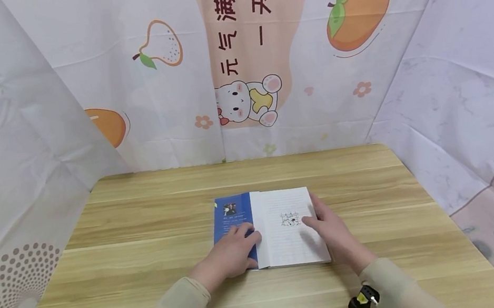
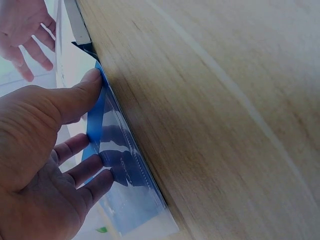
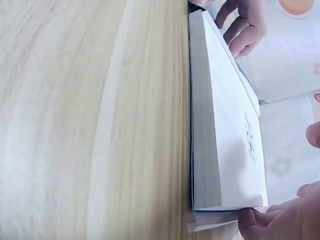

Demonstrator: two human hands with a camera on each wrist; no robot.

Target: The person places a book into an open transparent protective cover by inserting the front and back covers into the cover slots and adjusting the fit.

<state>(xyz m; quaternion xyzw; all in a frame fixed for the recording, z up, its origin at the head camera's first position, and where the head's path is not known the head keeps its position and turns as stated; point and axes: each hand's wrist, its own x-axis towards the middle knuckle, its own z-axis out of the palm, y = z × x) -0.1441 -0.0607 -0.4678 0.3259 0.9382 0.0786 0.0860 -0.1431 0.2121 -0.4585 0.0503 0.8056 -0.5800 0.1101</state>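
On the desk [image 1: 142, 223], the book [image 1: 280, 250] lies open; my left hand [image 1: 231, 252] rests loosely on its blue flap [image 1: 222, 221], my right hand [image 1: 336, 228], fingers relaxed, meets its right edge. I'd press lightly, avoiding creases.

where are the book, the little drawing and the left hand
Book [image 1: 276, 240], head view: bare part of its white page.
Drawing [image 1: 291, 219], head view: its middle.
Left hand [image 1: 234, 252], head view: back of the hand.

blue-flapped book [image 1: 291, 248] lying open on table [image 1: 144, 233]
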